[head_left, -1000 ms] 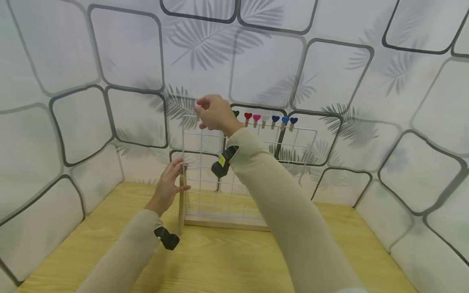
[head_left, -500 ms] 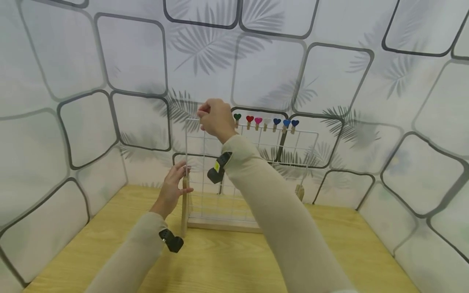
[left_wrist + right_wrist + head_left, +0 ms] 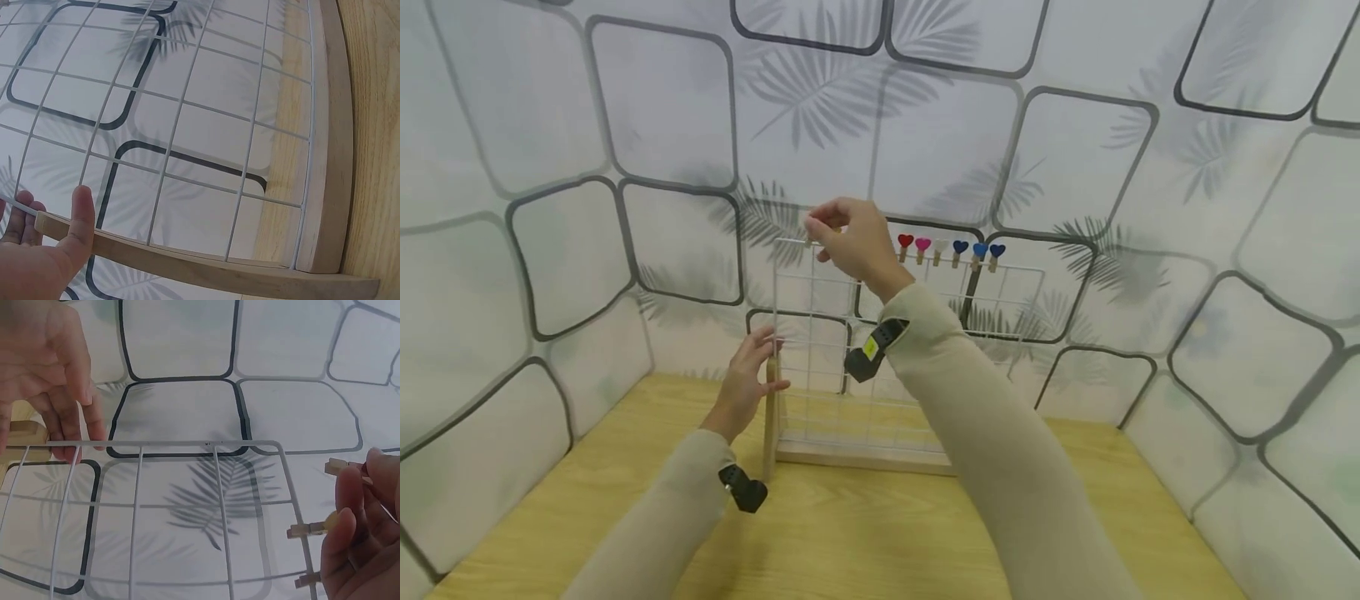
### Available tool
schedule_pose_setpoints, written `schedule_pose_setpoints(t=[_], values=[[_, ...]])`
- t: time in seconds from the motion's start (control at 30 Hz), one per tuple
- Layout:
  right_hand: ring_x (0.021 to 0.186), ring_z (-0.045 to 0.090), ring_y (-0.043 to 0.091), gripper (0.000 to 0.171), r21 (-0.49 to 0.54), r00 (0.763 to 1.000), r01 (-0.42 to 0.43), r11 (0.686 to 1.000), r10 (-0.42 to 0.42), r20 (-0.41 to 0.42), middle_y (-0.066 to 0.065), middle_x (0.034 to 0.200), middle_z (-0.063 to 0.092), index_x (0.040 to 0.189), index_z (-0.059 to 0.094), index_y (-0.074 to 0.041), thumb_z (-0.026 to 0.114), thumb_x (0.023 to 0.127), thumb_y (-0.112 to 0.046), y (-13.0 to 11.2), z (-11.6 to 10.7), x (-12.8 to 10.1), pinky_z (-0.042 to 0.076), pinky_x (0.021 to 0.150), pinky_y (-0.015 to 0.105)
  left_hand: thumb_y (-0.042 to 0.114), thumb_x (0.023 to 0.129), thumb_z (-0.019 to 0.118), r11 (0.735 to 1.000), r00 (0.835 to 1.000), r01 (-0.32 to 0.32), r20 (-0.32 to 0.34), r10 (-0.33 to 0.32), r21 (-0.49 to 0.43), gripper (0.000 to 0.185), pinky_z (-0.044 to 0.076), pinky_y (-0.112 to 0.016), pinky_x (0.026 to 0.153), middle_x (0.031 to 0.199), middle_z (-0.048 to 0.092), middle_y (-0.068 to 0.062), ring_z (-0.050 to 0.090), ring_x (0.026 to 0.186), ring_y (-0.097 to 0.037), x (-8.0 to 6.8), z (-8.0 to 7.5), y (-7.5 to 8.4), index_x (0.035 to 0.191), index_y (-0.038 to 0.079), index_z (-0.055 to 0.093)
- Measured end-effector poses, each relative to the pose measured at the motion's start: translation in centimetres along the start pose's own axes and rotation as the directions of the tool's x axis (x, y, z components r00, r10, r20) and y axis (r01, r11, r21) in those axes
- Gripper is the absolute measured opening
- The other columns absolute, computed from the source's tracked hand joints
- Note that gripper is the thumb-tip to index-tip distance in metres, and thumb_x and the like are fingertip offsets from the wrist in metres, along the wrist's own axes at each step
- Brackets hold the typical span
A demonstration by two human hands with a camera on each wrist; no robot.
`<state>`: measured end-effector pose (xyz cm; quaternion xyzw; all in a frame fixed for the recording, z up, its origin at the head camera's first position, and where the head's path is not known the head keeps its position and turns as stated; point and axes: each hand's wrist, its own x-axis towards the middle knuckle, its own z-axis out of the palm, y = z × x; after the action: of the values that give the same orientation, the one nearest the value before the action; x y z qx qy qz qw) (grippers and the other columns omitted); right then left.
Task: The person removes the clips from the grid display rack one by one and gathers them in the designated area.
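Clothespin [image 3: 337,466] of pale wood sits pinched between thumb and fingertips of the right hand [image 3: 859,243], near the top wire of a white grid [image 3: 182,100], toward its left end; whether it touches is unclear. Six heart-topped clips [image 3: 960,247] line that wire farther right. The left hand [image 3: 743,385] is open, its spread thumb and fingers touching the grid's wooden side post [image 3: 175,262]. A yellow label [image 3: 871,348] on the right wrist camera [image 3: 858,367] is too small to read.
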<state>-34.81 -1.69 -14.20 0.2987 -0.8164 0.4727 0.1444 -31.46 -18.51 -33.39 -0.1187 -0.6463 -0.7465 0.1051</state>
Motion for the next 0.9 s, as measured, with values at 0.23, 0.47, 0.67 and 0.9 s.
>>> schedule_pose_setpoints(t=[0.23, 0.47, 0.67, 0.9], values=[[0.071, 0.067, 0.022, 0.020, -0.008, 0.998, 0.009, 1.000, -0.009, 0.055, 0.003, 0.093, 0.067, 0.108, 0.067, -0.008, 0.063, 0.097, -0.025, 1.0, -2.6, -1.8, 0.050, 0.061, 0.031, 0.016, 0.106, 0.027, 1.000, 1.000, -0.008, 0.020, 0.008, -0.007, 0.050, 0.048, -0.046, 0.090, 0.148, 0.022, -0.026, 0.019, 0.140, -0.030, 0.3, -0.7, 0.3, 0.151, -0.002, 0.017], [0.074, 0.068, 0.024, 0.022, -0.072, 0.995, -0.010, 0.997, 0.017, 0.102, 0.006, 0.099, 0.068, 0.110, 0.067, -0.008, 0.061, 0.097, -0.025, 2.7, -4.9, -3.7, 0.055, 0.061, 0.033, 0.026, 0.109, 0.024, 0.995, 0.997, 0.031, 0.066, -0.037, 0.092, 0.054, 0.051, -0.035, 0.086, 0.154, 0.018, -0.024, 0.013, 0.144, -0.031, 0.2, -1.4, 0.5, 0.153, -0.001, 0.009], [0.073, 0.069, 0.022, 0.026, -0.129, 0.994, -0.027, 0.991, 0.040, 0.099, 0.007, 0.100, 0.067, 0.114, 0.066, -0.006, 0.061, 0.097, -0.025, 4.2, -7.4, -6.0, 0.055, 0.062, 0.035, 0.038, 0.108, 0.021, 0.993, 0.990, 0.043, 0.131, -0.058, 0.109, 0.062, 0.046, -0.045, 0.092, 0.158, 0.011, -0.022, 0.007, 0.146, -0.030, 0.3, -1.0, 1.1, 0.154, 0.000, 0.003], [0.072, 0.067, 0.025, 0.022, -0.083, 0.994, -0.078, 0.993, 0.084, 0.072, 0.010, 0.097, 0.069, 0.108, 0.067, -0.004, 0.063, 0.096, -0.023, 7.3, -9.1, -8.9, 0.053, 0.058, 0.030, 0.037, 0.108, 0.020, 0.993, 0.985, 0.072, 0.149, -0.086, 0.099, 0.062, 0.035, -0.062, 0.101, 0.159, 0.008, -0.021, 0.003, 0.147, -0.030, 0.3, -1.0, 0.8, 0.154, -0.001, 0.001]])
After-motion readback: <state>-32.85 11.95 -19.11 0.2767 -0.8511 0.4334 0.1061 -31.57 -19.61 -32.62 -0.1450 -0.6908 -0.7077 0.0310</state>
